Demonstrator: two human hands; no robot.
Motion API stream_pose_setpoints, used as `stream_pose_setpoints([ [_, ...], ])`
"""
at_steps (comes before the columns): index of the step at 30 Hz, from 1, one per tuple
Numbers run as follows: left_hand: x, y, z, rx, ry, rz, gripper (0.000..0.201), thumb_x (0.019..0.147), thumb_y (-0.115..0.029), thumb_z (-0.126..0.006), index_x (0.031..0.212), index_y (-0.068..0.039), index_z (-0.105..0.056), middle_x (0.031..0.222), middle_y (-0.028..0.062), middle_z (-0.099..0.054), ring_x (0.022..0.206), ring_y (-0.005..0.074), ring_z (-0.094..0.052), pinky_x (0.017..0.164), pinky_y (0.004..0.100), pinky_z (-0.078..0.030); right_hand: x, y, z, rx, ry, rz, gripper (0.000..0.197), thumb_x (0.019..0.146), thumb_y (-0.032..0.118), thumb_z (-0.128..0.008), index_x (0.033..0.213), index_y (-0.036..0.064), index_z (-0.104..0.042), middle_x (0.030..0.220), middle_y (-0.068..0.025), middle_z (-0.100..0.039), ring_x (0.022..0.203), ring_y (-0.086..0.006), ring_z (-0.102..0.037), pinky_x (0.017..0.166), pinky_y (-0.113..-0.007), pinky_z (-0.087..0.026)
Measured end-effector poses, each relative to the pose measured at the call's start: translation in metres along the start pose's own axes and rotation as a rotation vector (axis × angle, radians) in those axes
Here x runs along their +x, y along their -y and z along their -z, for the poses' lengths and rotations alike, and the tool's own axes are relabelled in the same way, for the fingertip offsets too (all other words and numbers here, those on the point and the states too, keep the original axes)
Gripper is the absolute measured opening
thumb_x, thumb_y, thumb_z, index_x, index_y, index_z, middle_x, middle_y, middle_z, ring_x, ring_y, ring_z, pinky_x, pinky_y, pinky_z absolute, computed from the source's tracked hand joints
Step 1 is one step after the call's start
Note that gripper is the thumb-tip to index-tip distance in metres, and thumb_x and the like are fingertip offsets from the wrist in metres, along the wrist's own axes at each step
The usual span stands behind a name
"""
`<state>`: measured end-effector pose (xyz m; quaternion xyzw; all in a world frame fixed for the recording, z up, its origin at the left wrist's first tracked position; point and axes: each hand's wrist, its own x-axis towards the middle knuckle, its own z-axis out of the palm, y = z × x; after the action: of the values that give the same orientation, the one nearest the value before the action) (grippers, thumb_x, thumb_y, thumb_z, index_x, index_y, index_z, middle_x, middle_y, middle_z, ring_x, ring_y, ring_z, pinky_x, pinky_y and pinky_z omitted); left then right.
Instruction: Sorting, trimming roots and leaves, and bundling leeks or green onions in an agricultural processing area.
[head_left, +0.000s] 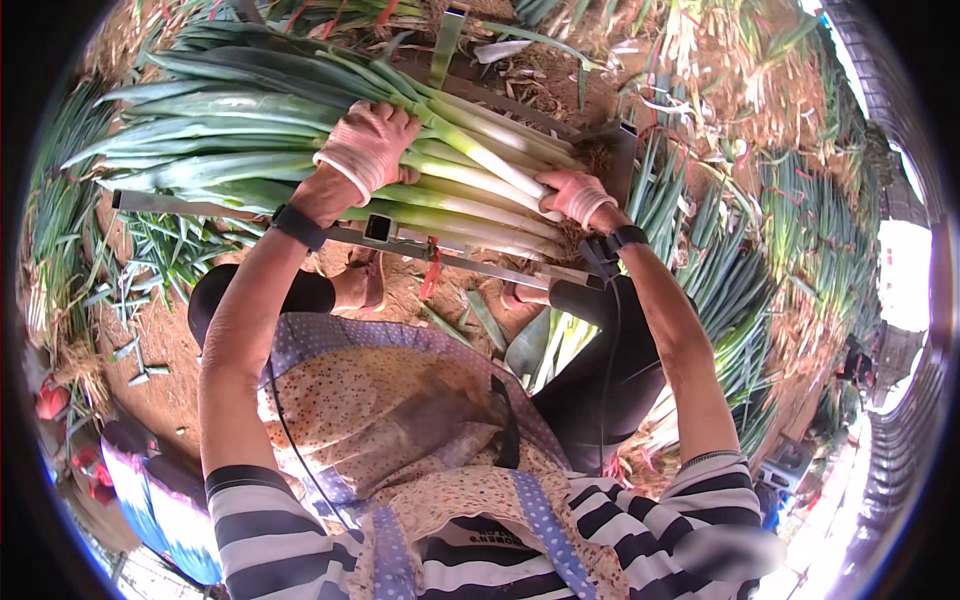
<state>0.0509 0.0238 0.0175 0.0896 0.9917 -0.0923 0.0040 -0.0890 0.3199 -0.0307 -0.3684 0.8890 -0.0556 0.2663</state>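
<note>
A thick bundle of large green onions (470, 205) lies crosswise on a metal rack in front of me, with leaves to the left and white root ends to the right. My left hand (370, 148), in a pale pink glove, is closed over the stalks where green turns to white. At the root end, my gloved right hand (578, 195) is closed around the white end of one green onion that slants across the top of the others. My right fingertips are partly hidden.
The metal rack (465, 262) has upright posts and a red tie (431, 272) hanging from its near bar. Heaps of green onions (725, 270) lie to the right, at the far side and along the left. Cut leaves (485, 318) litter the brown ground near my feet.
</note>
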Motion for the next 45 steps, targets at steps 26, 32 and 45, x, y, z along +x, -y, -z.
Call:
stream_pose_setpoints([
  [26, 0.023, -0.023, 0.030, -0.127, 0.263, 0.148, 0.054, 0.074, -0.056, -0.061, 0.100, -0.008, -0.064, 0.103, 0.0116, -0.060, 0.105, 0.0283, -0.053, 0.087, 0.0430, -0.042, -0.034, 0.079, -0.033, -0.022, -0.603, 0.323, 0.009, 0.070, 0.007, -0.065, 0.075, 0.0076, -0.058, 0.070, -0.0074, -0.057, 0.067, -0.0219, -0.057, 0.058, -0.035, -0.050],
  [32, 0.025, -0.007, 0.012, -0.151, 0.072, 0.158, 0.049, 0.080, -0.052, -0.057, 0.097, -0.008, -0.065, 0.102, 0.0123, -0.062, 0.100, 0.0310, -0.054, 0.088, 0.0422, -0.041, -0.010, 0.099, -0.079, -0.295, -0.775, 0.013, 0.029, 0.068, 0.020, -0.064, 0.094, 0.0100, -0.056, 0.082, -0.0037, -0.054, 0.081, -0.0203, -0.053, 0.072, -0.037, -0.045],
  [45, 0.028, -0.004, 0.029, -0.154, 0.068, 0.237, 0.052, 0.083, -0.055, -0.051, 0.084, -0.005, -0.067, 0.087, 0.0162, -0.065, 0.085, 0.0343, -0.061, 0.080, 0.0427, -0.046, -0.018, 0.049, -0.092, -0.088, -0.937, -0.145, 0.023, 0.071, 0.027, -0.067, 0.085, 0.0130, -0.056, 0.084, -0.0046, -0.055, 0.079, -0.0212, -0.051, 0.065, -0.035, -0.046],
])
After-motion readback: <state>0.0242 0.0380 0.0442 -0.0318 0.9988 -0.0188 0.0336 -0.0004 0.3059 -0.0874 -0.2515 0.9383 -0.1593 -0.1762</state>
